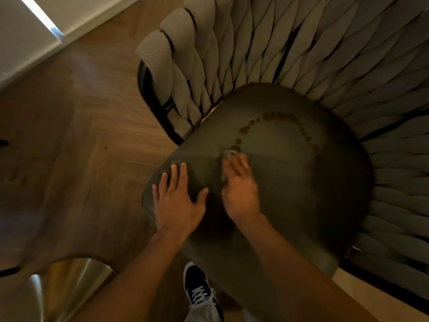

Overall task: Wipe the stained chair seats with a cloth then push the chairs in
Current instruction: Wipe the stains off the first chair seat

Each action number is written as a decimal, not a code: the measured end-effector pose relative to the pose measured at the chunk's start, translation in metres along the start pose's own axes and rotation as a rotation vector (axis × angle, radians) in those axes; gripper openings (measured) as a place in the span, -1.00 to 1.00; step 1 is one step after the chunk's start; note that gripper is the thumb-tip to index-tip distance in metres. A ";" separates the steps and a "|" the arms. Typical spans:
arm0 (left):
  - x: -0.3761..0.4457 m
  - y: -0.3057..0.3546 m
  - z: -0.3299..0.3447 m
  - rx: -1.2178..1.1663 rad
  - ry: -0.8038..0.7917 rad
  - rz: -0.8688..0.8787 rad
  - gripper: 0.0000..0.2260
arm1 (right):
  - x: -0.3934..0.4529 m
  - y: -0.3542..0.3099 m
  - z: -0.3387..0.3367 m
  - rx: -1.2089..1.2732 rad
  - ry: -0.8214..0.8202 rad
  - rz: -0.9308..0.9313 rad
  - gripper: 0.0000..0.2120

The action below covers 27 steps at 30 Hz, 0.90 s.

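A dark olive chair seat (301, 194) fills the middle of the view, with a woven grey backrest (313, 54) curving behind it. An arc of brown droplets, the stain (274, 126), runs across the far half of the seat. My right hand (240, 189) presses a small grey cloth (232, 155) flat on the seat, its far edge touching the near end of the stain. My left hand (178, 198) lies flat with fingers spread on the seat's left front edge, holding nothing. Most of the cloth is hidden under my right hand.
Wooden herringbone floor (81, 135) lies to the left. A shiny metal object (69, 287) stands at the lower left. My black-and-white shoe (199, 291) is on the floor below the seat's front. A white wall base (34, 49) runs along the upper left.
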<state>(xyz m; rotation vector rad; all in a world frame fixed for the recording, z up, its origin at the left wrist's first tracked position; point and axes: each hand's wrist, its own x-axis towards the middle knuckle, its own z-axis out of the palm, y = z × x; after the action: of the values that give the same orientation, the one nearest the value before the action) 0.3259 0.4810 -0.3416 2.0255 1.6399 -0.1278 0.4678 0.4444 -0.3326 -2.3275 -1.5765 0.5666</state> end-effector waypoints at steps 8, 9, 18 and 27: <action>0.012 -0.025 -0.008 -0.103 0.148 0.049 -0.53 | 0.039 -0.056 0.029 -0.033 -0.143 -0.312 -0.47; 0.013 -0.024 -0.008 -0.089 0.150 0.046 -0.55 | 0.038 -0.050 0.028 -0.056 -0.144 -0.340 -0.46; 0.019 0.030 -0.003 0.125 -0.009 0.049 -0.31 | 0.014 0.073 -0.022 -0.043 -0.036 -0.180 -0.39; 0.024 0.043 0.002 0.210 -0.115 -0.058 -0.17 | -0.029 0.220 -0.075 0.008 0.146 0.282 -0.29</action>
<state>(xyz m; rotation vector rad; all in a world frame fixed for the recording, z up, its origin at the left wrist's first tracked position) 0.3726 0.4957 -0.3376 2.0803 1.6722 -0.4458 0.6735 0.3354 -0.3561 -2.5394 -1.1895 0.4485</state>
